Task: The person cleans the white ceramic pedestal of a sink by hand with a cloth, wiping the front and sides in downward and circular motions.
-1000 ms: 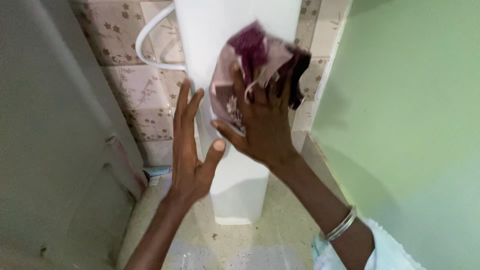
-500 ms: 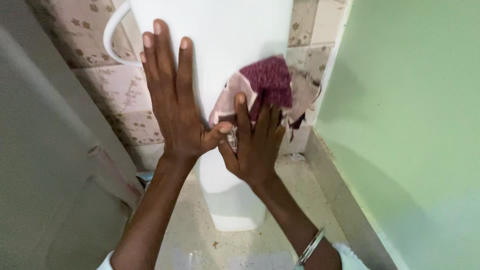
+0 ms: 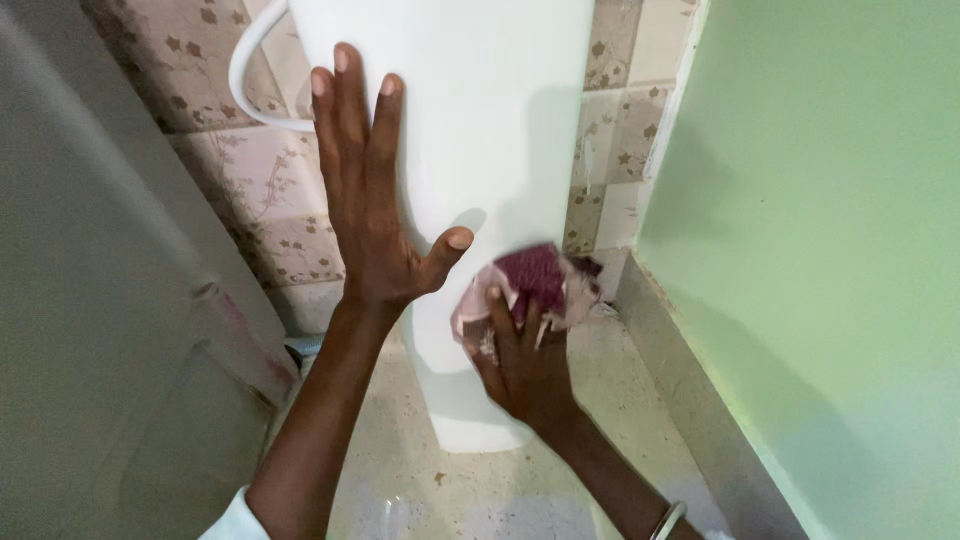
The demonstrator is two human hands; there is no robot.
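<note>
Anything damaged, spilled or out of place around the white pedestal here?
Little stands out. Small brown specks lie on the floor by the pedestal base. The left hand lies flat on it; the right hand presses a maroon cloth against it.

White pedestal (image 3: 480,120) was cut off by the top edge, so whatever it carried was out of view; part of its left flank lay hidden behind the left hand (image 3: 372,215), and its lower front behind the right hand (image 3: 525,365). The maroon-and-pink cloth (image 3: 535,280) was motion-blurred, its pattern unreadable, its lower part covered by the right-hand fingers (image 3: 500,320). The white hose (image 3: 250,90) ran out past the top edge at one end and behind the pedestal at the other. A small object (image 3: 310,345) on the floor by the grey door (image 3: 90,330) was too small and too shadowed to identify. Both forearms, and the bangle (image 3: 668,520), were cropped by the bottom edge.
</note>
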